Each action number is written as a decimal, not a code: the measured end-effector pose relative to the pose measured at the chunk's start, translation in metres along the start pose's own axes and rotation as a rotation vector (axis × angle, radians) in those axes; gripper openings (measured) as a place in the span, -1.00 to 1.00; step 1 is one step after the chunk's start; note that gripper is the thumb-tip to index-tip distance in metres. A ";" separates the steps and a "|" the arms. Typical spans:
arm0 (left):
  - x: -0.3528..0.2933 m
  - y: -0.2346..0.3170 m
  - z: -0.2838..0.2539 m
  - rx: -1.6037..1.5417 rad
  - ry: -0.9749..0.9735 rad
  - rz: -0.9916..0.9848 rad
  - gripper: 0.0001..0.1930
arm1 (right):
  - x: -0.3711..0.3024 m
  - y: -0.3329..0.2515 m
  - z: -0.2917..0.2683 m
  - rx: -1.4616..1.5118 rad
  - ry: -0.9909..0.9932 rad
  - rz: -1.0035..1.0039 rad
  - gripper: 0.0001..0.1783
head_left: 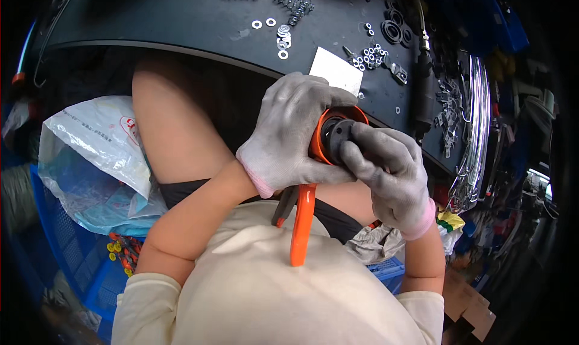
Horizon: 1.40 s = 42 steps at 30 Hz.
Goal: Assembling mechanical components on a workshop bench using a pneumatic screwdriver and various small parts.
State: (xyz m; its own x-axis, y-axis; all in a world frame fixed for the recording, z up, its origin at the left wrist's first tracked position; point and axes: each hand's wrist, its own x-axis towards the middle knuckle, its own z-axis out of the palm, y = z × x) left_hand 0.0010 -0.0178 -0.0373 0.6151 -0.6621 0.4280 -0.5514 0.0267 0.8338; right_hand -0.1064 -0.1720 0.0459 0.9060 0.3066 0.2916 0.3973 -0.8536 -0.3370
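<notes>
My left hand (pixel 292 128), in a grey-white glove, wraps round an orange cup-shaped housing (pixel 316 141) of a hand tool, whose open end is turned to the right. A flat orange handle (pixel 301 227) extends below it toward my body, with a dark lever (pixel 284 206) beside it. A black round part with small holes (pixel 339 135) sits in the mouth of the housing. The fingers of my gloved right hand (pixel 392 170) close on this black part at its right side. How deep it sits inside is hidden by the fingers.
The dark workbench (pixel 199 25) carries springs (pixel 295 6), flat washers (pixel 283 38), small nuts (pixel 371 56), black rings (pixel 393 28) and a white card (pixel 336 69). Metal rods (pixel 476 116) hang at right. A blue crate (pixel 66 224) with a plastic bag (pixel 99 146) stands at left.
</notes>
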 end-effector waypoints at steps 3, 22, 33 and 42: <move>0.001 -0.001 -0.002 -0.011 -0.009 0.013 -0.27 | 0.001 -0.009 0.003 -0.296 -0.064 0.012 -0.53; 0.000 0.013 -0.005 0.045 -0.103 -0.080 -0.18 | -0.040 0.123 -0.007 -0.502 0.183 1.160 -0.47; -0.001 0.014 0.002 0.119 -0.005 -0.092 -0.18 | -0.038 0.037 -0.053 1.950 0.850 0.210 -0.39; -0.003 0.006 0.007 0.078 0.009 -0.070 -0.20 | 0.017 0.022 -0.043 1.825 0.847 0.119 -0.55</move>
State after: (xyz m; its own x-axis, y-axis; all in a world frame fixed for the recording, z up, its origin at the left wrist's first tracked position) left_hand -0.0083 -0.0209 -0.0365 0.6582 -0.6538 0.3733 -0.5493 -0.0779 0.8320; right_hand -0.0888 -0.2035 0.0824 0.8660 -0.4101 0.2862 0.4985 0.6615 -0.5603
